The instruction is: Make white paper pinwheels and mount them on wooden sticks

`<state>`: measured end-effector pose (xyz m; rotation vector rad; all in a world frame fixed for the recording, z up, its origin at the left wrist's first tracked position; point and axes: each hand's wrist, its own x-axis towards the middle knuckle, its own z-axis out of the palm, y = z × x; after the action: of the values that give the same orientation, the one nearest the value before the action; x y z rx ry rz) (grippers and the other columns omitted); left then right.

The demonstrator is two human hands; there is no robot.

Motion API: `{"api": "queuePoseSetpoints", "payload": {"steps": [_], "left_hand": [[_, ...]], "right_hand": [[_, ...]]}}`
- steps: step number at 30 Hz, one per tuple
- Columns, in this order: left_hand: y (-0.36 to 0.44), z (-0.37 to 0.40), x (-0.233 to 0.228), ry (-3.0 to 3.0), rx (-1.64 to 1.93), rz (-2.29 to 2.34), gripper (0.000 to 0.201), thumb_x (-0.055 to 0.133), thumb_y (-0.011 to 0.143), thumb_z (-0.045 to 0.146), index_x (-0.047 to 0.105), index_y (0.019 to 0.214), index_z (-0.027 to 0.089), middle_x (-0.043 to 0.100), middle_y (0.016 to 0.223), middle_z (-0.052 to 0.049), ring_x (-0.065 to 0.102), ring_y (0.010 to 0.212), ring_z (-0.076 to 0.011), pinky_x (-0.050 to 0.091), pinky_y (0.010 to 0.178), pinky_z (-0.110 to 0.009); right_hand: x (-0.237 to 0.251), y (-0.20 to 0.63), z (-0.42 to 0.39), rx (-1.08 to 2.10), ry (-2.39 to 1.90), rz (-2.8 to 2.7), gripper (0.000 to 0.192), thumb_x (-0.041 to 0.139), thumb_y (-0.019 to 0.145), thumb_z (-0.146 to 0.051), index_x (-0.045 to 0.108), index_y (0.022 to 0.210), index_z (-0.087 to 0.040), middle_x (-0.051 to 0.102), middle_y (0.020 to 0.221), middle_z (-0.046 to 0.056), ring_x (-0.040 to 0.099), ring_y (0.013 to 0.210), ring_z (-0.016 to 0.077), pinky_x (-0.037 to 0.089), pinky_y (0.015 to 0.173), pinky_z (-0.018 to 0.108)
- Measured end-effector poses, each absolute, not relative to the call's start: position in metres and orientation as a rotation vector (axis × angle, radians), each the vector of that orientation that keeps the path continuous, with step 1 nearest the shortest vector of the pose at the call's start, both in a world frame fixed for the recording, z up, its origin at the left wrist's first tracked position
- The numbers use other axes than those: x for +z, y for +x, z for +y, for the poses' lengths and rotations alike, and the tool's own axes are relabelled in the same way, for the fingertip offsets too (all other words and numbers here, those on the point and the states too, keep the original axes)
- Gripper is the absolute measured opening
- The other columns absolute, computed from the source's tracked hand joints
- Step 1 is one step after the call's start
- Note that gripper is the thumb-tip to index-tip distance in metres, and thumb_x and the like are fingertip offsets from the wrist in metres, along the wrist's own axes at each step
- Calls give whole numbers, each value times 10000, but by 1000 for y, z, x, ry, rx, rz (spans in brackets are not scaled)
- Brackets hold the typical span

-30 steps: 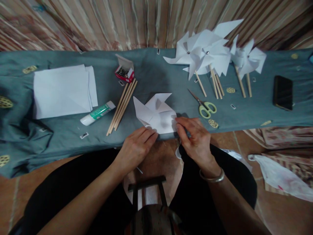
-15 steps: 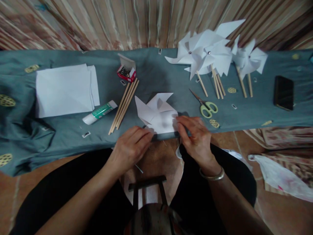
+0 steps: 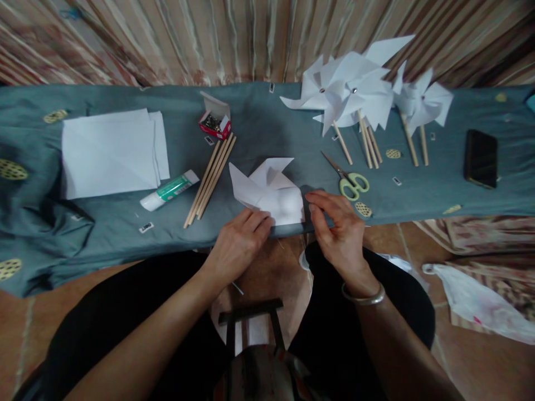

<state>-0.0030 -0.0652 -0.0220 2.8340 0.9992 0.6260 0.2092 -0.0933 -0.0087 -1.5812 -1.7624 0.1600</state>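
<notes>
A partly folded white paper pinwheel (image 3: 281, 201) lies near the front edge of the cloth-covered table, its left and upper blades bent inward and its lower right part flat. My left hand (image 3: 241, 240) is closed at its lower left edge, fingertips holding the paper down there; the thumb is mostly hidden. Just right of the paper, my right hand (image 3: 339, 233) hovers with thumb and fingers slightly apart and nothing between them. Green-handled scissors (image 3: 348, 181) rest beyond that hand. Several wooden sticks (image 3: 210, 181) lie left of the pinwheel.
A glue tube (image 3: 169, 190) and stacked white paper (image 3: 109, 153) are on the left. An open red box (image 3: 216, 121) of small metal pins stands behind the sticks. Several pinwheels on sticks (image 3: 355, 92) lie at the back right, with a black phone (image 3: 481, 157) farther right.
My right hand has let go of the paper's right edge and moved slightly right. My left hand has shifted a little to the right along the lower edge.
</notes>
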Motion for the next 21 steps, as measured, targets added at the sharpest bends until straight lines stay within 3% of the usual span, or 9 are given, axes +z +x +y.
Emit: {"api": "queuePoseSetpoints", "payload": {"steps": [15,18,21], "left_hand": [[-2,-64,-18,2861,542,1020,179,480,961,122,653,1009,115,691,1011,-92,638,894,-205,580,763,-314],[-3,-66,-17,2852,532,1032,178,482,962,127,652,1012,112,692,1000,-93,644,887,-204,581,762,-313],[-5,-68,-15,2840,550,1013,166,500,954,124,654,1009,96,695,988,-100,645,875,-213,586,758,-326]], "right_hand": [[-10,212,-94,192,-1604,-1722,248,517,934,-202,727,1060,-244,747,1111,60,675,1067,241,518,980,462],[-9,213,-95,212,-1603,-1746,292,498,928,-179,712,1119,-236,687,1242,85,631,1161,254,489,1031,492],[-6,214,-97,274,-1562,-1830,378,475,911,-136,674,1204,-267,508,1474,70,516,1325,265,431,1102,528]]}}
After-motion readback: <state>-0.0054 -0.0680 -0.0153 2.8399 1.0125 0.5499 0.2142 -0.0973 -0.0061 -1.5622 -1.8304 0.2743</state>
